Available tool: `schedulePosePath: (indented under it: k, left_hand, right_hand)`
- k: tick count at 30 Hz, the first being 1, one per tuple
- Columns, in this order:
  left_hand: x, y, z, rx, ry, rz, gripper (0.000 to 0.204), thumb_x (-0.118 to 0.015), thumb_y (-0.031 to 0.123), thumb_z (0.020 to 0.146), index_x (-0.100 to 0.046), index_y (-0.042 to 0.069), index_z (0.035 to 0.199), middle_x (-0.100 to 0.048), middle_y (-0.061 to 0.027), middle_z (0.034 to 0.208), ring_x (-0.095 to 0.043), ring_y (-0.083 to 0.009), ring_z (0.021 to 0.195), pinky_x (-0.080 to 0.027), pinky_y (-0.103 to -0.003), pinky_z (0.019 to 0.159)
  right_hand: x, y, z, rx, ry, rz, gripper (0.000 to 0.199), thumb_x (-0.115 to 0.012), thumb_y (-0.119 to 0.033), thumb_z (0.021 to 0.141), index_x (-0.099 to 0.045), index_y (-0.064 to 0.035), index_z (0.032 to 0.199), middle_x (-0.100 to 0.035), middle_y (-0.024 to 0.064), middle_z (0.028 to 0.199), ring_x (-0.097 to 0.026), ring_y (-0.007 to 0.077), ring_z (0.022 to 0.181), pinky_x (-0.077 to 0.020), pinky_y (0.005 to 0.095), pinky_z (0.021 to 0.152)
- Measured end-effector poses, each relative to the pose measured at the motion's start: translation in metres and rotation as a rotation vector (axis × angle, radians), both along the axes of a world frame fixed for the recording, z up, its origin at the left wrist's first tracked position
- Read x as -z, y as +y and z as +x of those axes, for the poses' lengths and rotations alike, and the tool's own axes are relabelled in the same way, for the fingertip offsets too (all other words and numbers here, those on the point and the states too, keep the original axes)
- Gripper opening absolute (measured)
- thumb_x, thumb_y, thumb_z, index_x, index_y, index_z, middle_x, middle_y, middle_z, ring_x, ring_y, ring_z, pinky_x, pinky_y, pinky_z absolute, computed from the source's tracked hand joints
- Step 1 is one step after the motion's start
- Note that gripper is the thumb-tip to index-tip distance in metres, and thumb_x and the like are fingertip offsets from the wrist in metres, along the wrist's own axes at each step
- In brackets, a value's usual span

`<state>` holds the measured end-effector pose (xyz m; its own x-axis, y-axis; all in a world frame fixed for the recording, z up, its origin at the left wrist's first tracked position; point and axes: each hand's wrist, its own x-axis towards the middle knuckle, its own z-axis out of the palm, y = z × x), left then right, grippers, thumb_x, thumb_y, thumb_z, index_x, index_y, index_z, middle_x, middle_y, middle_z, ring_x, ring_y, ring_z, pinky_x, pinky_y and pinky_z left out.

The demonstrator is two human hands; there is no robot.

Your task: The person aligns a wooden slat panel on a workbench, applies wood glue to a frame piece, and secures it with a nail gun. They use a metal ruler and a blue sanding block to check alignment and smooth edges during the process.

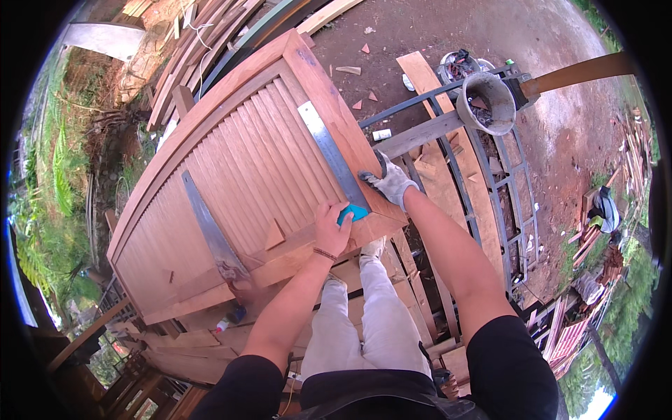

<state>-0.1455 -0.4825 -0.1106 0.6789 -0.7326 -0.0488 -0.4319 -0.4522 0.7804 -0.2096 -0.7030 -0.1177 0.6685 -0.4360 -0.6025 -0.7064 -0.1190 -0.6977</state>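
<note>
A louvered wooden door [245, 140] lies in front of me, with slats set in a wide frame. My left hand [332, 227] is bare and closed on the teal handle of a try square [325, 147]. The square's steel blade runs away from me along the door's right frame board. My right hand [392, 183], in a grey-and-white work glove, presses on the outer edge of that board, thumb and fingers apart. A handsaw [203, 217] lies across the slats to the left. Between saw and square rests a small wooden triangle [274, 234].
Right of the door stands a dark metal frame [504, 182] with planks [427, 77] and a bucket [486, 105] on it. Stacked boards [203, 56] lie beyond the door at the far left. Wood scraps [348, 70] litter the dirt ground.
</note>
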Motion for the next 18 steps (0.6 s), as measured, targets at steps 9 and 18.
schedulePosePath:
  k: [9, 18]
  left_hand:
    - [0.001, 0.001, -0.002, -0.072, 0.067, -0.05, 0.024, -0.073, 0.007, 0.08, -0.071, 0.006, 0.104, -0.059, -0.0126, 0.1, -0.057, -0.0313, 0.098, -0.047, -0.041, 0.087]
    - [-0.001, 0.002, -0.001, -0.037, -0.01, -0.072, 0.026, -0.072, 0.006, 0.081, -0.071, 0.004, 0.106, -0.061, -0.0136, 0.1, -0.059, -0.0319, 0.098, -0.049, -0.04, 0.086]
  right_hand:
    - [0.012, 0.001, 0.0, -0.014, -0.049, -0.07, 0.091, -0.069, -0.058, 0.083, -0.033, -0.0086, 0.151, -0.056, 0.0272, 0.135, -0.052, 0.0386, 0.129, -0.0423, 0.0426, 0.107]
    - [0.038, 0.001, -0.006, -0.005, -0.111, -0.027, 0.087, -0.071, -0.053, 0.085, -0.034, -0.0095, 0.15, -0.06, 0.025, 0.13, -0.056, 0.0389, 0.124, -0.0451, 0.043, 0.103]
